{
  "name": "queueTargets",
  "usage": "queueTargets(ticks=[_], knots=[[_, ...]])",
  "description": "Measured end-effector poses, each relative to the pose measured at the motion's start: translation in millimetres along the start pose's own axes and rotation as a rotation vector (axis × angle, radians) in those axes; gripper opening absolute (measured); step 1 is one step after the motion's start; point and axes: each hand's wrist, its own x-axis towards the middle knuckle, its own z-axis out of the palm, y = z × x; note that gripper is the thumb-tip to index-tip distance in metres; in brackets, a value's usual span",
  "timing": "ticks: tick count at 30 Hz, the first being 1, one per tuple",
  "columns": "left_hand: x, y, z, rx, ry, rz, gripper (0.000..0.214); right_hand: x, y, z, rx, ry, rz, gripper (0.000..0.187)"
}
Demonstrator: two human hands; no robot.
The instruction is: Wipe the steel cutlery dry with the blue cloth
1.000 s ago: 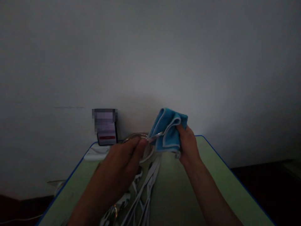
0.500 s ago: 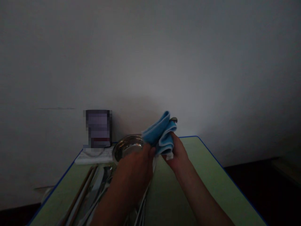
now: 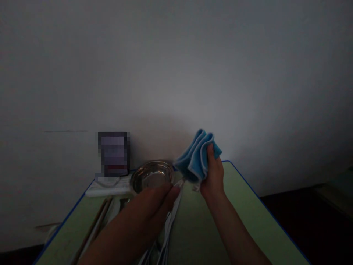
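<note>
My right hand [image 3: 213, 176] is closed around a folded blue cloth [image 3: 198, 156] with a pale edge, held above the far part of the green table [image 3: 239, 217]. My left hand [image 3: 158, 200] pinches the handle of a thin metal utensil [image 3: 180, 182] whose other end goes into the cloth. The utensil's head is hidden in the folds. A round metal bowl [image 3: 151, 174] sits just behind my left hand.
Several pieces of metal cutlery [image 3: 165, 235] and chopsticks [image 3: 95, 226] lie on the table below my left arm. A phone [image 3: 114, 154] leans upright against the wall, with a white flat object [image 3: 106, 184] in front of it. The room is dim.
The cloth moved left over the utensil, then back right. My left hand dropped a little, and more of the utensil's handle shows between the hands.
</note>
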Motion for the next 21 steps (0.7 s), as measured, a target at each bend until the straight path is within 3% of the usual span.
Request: queueTargets(ticks=[6,10,14,17,21], knots=[[-16.4,-21.1,-8.8,0.092,-0.052,0.008,0.034,-2.0,4.9,1.6,0.040,-0.036,0.064,0.033],[-26.0,-22.4,-12.4,0.098,-0.203,0.047,0.030,-0.2,8.3,-2.2,0.033,-0.030,0.146,0.038],[-8.5,-10.6,-2.6,0.178,-0.270,0.066,0.033,-3.0,15.2,-1.8,0.075,-0.015,0.247,0.039],[8.8,-14.3,5.7,0.212,-0.276,0.042,0.034,-7.1,11.5,2.5,0.052,-0.055,0.285,0.032],[13.3,-32.9,-0.3,0.154,-0.202,-0.027,0.035,-6.5,-3.1,1.6,-0.181,-0.160,0.173,0.030]])
